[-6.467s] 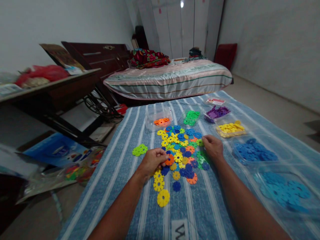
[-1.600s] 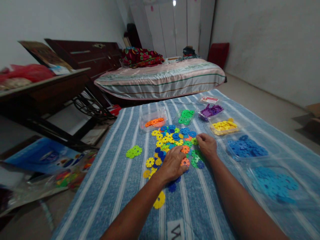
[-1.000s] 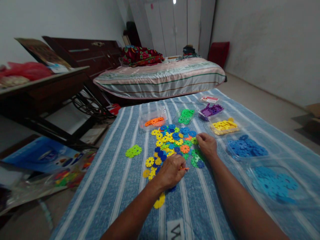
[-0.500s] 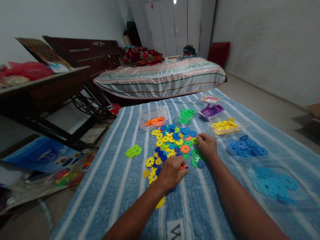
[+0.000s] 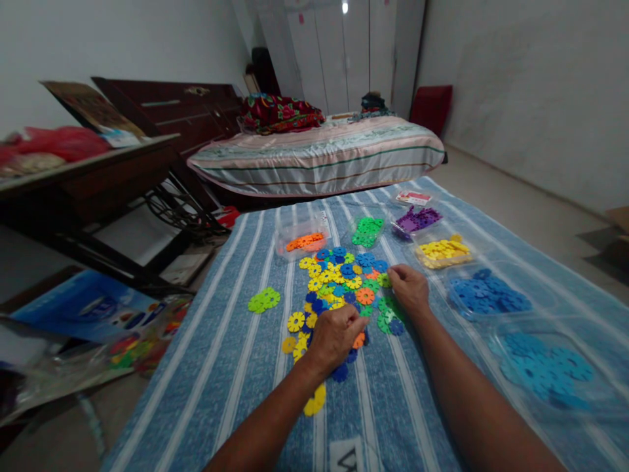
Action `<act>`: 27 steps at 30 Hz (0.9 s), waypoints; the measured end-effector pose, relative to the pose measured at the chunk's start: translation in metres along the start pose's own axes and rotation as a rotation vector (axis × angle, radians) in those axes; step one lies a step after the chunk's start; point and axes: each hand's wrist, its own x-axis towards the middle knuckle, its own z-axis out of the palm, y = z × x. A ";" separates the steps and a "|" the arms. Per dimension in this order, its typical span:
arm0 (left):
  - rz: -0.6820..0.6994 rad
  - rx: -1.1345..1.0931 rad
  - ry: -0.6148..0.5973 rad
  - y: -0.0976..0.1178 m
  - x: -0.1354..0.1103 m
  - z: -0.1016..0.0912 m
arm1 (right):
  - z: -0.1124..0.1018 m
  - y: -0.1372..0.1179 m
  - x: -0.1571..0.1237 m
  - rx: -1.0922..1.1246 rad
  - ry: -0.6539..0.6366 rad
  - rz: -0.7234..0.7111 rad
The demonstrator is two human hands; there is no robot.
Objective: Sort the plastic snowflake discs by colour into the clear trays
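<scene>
A mixed pile of notched plastic flower discs (image 5: 325, 275) in yellow, blue, green and orange lies on the striped cloth. My left hand (image 5: 337, 339) is over the near part of the pile, its fingers curled together. What they hold, if anything, is hidden. Just below those fingers shows an orange disc (image 5: 360, 340). At the pile's right edge my right hand (image 5: 411, 288) pinches the rim of a light green disc (image 5: 383, 280). Close under that hand lie green discs (image 5: 388, 313). A small light green group of discs (image 5: 264, 299) sits apart on the left.
Clear tubs with sorted discs stand around the pile: orange (image 5: 307, 242), green (image 5: 367, 231), purple (image 5: 417, 221), yellow (image 5: 443, 252), dark blue (image 5: 489, 293) and light blue (image 5: 545, 367). Beyond the cloth-covered surface (image 5: 216, 341) is a bed (image 5: 314, 164); a table (image 5: 88, 160) stands left.
The orange disc that was at my left fingertips now shows below them, and the fingertips sit slightly higher. My right hand stays by the light green disc. The camera view has shifted slightly.
</scene>
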 end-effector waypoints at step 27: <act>-0.405 -0.504 0.323 -0.027 0.087 -0.075 | 0.000 -0.003 -0.002 0.031 0.001 0.009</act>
